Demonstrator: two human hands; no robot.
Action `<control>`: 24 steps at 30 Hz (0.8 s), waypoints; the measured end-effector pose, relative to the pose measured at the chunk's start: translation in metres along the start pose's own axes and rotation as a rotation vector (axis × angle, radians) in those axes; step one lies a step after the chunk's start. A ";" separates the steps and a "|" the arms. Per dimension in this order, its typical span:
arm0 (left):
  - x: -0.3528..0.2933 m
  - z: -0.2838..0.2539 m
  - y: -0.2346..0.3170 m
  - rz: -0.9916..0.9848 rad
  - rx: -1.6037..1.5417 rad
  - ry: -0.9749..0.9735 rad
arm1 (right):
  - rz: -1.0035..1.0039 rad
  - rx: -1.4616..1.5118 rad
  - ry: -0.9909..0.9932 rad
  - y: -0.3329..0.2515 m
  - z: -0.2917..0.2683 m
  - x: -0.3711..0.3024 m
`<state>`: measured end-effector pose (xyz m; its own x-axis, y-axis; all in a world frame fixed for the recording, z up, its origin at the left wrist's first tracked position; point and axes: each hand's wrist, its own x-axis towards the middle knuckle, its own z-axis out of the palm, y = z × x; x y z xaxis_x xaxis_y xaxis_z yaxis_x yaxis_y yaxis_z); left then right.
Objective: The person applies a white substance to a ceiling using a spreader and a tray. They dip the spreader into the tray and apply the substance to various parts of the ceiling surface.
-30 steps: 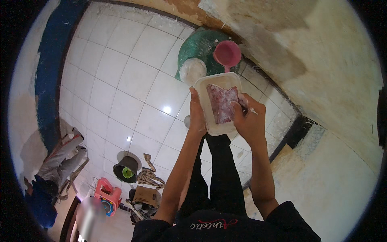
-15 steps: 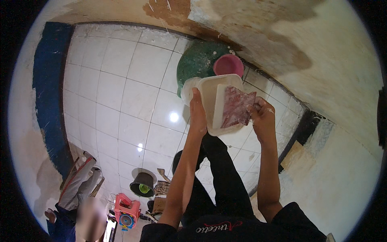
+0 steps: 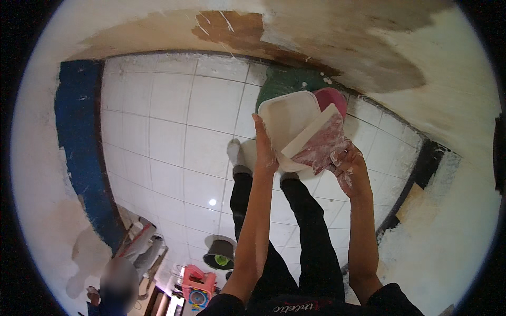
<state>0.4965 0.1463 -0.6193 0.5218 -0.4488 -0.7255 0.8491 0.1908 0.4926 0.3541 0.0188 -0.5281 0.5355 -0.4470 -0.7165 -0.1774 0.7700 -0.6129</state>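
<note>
My left hand (image 3: pixel 265 145) grips the left side of a white rectangular plastic tub (image 3: pixel 289 113), its thumb along the rim. A wide scraper (image 3: pixel 322 143) with a pale straight edge and a reddish body smeared with white paste is in my right hand (image 3: pixel 352 167), fingers closed on its narrow end. The scraper lies diagonally over the right part of the tub and hides some of its inside. White paste clings to my right fingers. Whether the scraper's edge touches the tub's rim, I cannot tell.
A pink bucket (image 3: pixel 331 100) and a green item (image 3: pixel 287 79) are on the tiled floor (image 3: pixel 163 116) by the patchy wall (image 3: pixel 358 47). Behind me stand a dark bucket (image 3: pixel 220 253) and a pink plastic toy-like object (image 3: pixel 199 282). Another person (image 3: pixel 118 284) is at lower left.
The scraper has turned from nearly upright over the tub to a diagonal slant. My view has shifted, the floor items appear lower right, and my feet now show.
</note>
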 end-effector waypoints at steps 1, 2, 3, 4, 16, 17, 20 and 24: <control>0.007 -0.002 0.004 0.016 -0.008 -0.049 | 0.004 0.060 -0.021 0.010 -0.004 0.008; 0.014 -0.004 0.009 0.031 -0.017 -0.099 | -0.001 0.075 -0.017 0.019 -0.005 0.015; 0.020 -0.007 0.015 0.024 -0.004 -0.103 | -0.002 0.173 -0.013 0.023 0.002 0.020; 0.026 -0.011 0.023 0.039 -0.005 -0.149 | -0.003 0.270 -0.009 0.027 0.008 0.025; 0.098 -0.130 0.079 0.146 -0.026 -0.092 | -0.135 0.650 0.060 0.070 0.035 0.190; 0.097 -0.145 0.082 0.129 -0.075 -0.126 | -0.134 0.644 0.072 0.068 0.041 0.205; 0.078 -0.169 0.076 0.130 -0.096 -0.082 | -0.191 0.604 0.056 0.062 0.053 0.245; 0.053 -0.185 0.040 0.076 -0.100 0.055 | -0.510 0.156 -0.046 0.033 0.016 0.316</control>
<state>0.5731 0.2922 -0.7269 0.5861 -0.3822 -0.7144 0.8096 0.3095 0.4987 0.5303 -0.0898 -0.7691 0.5579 -0.7643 -0.3233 0.2380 0.5206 -0.8200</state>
